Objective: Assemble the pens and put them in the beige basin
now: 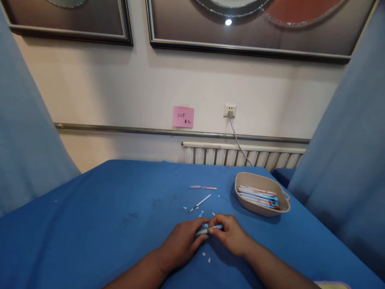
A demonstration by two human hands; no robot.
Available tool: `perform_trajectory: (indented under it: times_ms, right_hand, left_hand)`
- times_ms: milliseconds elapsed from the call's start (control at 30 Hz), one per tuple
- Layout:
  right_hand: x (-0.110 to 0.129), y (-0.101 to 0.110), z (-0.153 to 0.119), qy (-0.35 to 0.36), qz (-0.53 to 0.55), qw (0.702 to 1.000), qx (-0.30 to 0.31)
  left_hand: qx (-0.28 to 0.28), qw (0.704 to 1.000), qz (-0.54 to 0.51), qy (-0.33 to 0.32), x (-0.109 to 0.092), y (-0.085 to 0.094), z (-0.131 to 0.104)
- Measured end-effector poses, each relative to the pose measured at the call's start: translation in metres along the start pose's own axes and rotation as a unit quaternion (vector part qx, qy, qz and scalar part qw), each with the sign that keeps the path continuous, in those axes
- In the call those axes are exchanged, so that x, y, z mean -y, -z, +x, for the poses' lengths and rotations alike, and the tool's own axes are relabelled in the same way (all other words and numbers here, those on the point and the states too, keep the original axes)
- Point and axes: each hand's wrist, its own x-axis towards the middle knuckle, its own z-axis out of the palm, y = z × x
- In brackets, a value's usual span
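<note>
Between my two hands is a light blue pen barrel (202, 232), held just above the blue cloth. My left hand (183, 241) grips its left end between thumb and fingers. With thumb and forefinger, my right hand (230, 233) pinches the barrel nearer its right end. Beyond my fingers lies a thin white pen refill (202, 202) with a dark tip. A small teal piece (201, 214) rests just past my left fingertips. Farther back, a greyish pen part (195, 187) and a pinkish pen part (209, 188) lie end to end.
A beige basket (261, 210) full of several pens stands at the right. White scraps (209, 260) are scattered around my hands on the blue cloth (90, 233). Blue curtains (339, 132) hang at both sides. A radiator (222, 154) and a plugged-in cable (237, 138) are behind the table.
</note>
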Motion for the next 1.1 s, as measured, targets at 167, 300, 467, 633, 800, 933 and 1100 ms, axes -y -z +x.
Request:
perform_trajectory:
  times_ms: [167,300,467,633,800,933,1100]
  right_hand:
    - [0.004,-0.005,0.002,0.006,0.223,0.975,0.005]
    - [0.008,-0.006,0.002,0.016,0.228,0.973,-0.014]
    - [0.012,-0.008,-0.001,0.024,0.161,0.987,-0.019]
    - [0.018,0.025,0.003,0.004,0.056,0.998,0.019]
    - [0.007,0.078,0.004,-0.117,-0.063,0.991,0.031]
    - [0.0,0.087,0.0,-0.145,-0.205,0.965,0.069]
    - [0.002,0.063,0.0,-0.106,-0.32,0.94,0.043]
  left_hand:
    - [-0.002,0.999,-0.039,0.018,0.0,0.001,0.005]
    - [-0.004,0.997,-0.074,0.014,0.0,-0.001,0.006]
    - [0.002,0.997,-0.07,0.017,0.0,-0.001,0.006]
    - [-0.014,0.998,-0.061,0.019,0.002,0.001,0.009]
    - [-0.027,0.995,-0.081,0.049,0.008,0.003,0.014]
    - [-0.055,0.985,-0.146,0.07,0.015,0.002,0.016]
    - [-0.114,0.966,-0.192,0.128,0.026,0.006,0.019]
